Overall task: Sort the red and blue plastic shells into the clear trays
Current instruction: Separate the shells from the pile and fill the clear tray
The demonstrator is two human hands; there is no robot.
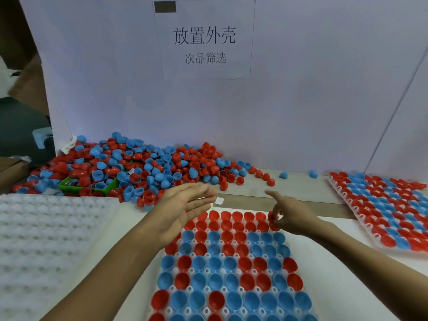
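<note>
Red shell (274,222) pinched in right grip (292,215); left grip (183,205) flat, empty.

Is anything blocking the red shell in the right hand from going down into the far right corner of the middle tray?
Nothing visible does. The right hand pinches a red plastic shell right at the far right corner of the middle clear plastic tray. The open left hand hovers over the far left corner, clear of it.

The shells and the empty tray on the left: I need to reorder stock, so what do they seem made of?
Shells: likely thin rigid plastic, smooth and slightly glossy, with hollow cups. Empty tray: apparently thin clear or whitish formed plastic, given its moulded dimples; blur leaves this uncertain.
</note>
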